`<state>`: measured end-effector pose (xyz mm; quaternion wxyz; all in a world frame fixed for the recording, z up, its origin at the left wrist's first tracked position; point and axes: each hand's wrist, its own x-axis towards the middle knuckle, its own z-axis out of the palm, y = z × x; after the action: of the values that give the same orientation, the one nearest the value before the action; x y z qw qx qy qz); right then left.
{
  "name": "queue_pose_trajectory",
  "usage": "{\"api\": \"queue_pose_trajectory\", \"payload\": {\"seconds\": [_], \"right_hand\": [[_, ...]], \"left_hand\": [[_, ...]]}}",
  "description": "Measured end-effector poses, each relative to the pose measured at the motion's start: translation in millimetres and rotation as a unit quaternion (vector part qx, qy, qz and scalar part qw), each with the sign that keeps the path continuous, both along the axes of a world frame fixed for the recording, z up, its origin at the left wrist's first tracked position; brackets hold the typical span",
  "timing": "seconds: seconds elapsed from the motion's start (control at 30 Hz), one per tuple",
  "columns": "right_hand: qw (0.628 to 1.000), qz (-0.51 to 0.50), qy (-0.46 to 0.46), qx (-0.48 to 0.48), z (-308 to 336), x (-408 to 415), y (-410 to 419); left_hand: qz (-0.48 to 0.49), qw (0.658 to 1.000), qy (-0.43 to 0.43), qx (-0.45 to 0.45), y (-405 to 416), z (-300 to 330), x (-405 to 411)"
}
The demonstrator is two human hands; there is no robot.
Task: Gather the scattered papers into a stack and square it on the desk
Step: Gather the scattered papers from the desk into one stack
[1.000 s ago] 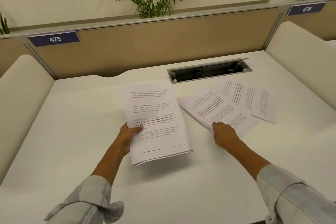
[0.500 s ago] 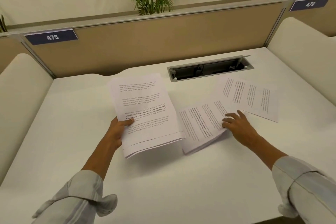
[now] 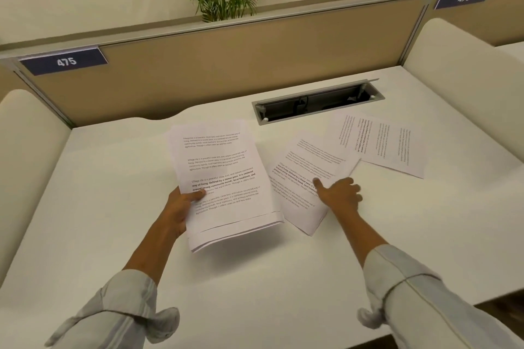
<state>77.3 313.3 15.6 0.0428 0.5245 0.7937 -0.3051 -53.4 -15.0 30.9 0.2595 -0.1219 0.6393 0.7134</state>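
Note:
My left hand [image 3: 181, 208] grips a stack of printed papers [image 3: 224, 178] by its left edge, thumb on top, held a little above the white desk [image 3: 113, 184]. Just right of the stack, loose printed sheets [image 3: 303, 176] lie on the desk, one edge lifted. My right hand [image 3: 338, 194] grips their right edge, thumb on top of the print and fingers curled at the edge. Another printed sheet [image 3: 380, 144] lies flat farther right, turned sideways, partly tucked under the loose sheets.
A cable tray opening [image 3: 317, 103] is recessed in the desk behind the papers. Beige partition [image 3: 226, 65] with labels 475 and 476 closes the back. Cream padded side walls [image 3: 465, 71] flank the desk. The desk's front right edge [image 3: 499, 296] is near my right sleeve.
My right hand pulled the loose sheets left toward the held stack, then moved from flat on them to gripping their right edge. The left hand's stack stayed roughly in place.

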Motion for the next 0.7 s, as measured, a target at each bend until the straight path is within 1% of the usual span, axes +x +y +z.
{"api": "queue_pose_trajectory", "payload": {"seconds": [0.1, 0.13, 0.2, 0.3, 0.37, 0.43, 0.5, 0.63, 0.7], "right_hand": [[0.998, 0.027, -0.04, 0.031, -3, -16, -19], [0.998, 0.029, -0.038, 0.036, -4, -20, -22], [1.0, 0.012, -0.018, 0.017, -8, -26, -23], [0.992, -0.093, 0.06, -0.063, -12, -24, -21], [0.984, -0.119, 0.096, -0.089, -14, -15, -15], [0.982, -0.11, 0.136, -0.073, -11, -6, -4], [0.975, -0.09, 0.197, -0.053, 0, 2, 11], [0.954, -0.031, 0.297, 0.001, 41, 9, 46], [0.941, 0.005, 0.338, 0.008, 65, 9, 62]], "left_hand": [[-0.01, 1.0, 0.003, -0.003, 0, -1, -1], [-0.012, 1.0, 0.005, -0.003, -1, -2, -2], [-0.017, 1.0, 0.006, -0.004, -3, -2, -2], [-0.018, 1.0, 0.002, 0.0, -8, -7, -2], [-0.021, 1.0, -0.006, 0.009, -14, -11, -2], [-0.023, 1.0, -0.011, 0.013, -18, -14, -2], [-0.026, 1.0, -0.012, 0.012, -19, -14, -2], [-0.032, 0.999, -0.006, 0.015, -15, -11, -6], [-0.034, 0.999, -0.002, 0.02, -11, -9, -9]]}}
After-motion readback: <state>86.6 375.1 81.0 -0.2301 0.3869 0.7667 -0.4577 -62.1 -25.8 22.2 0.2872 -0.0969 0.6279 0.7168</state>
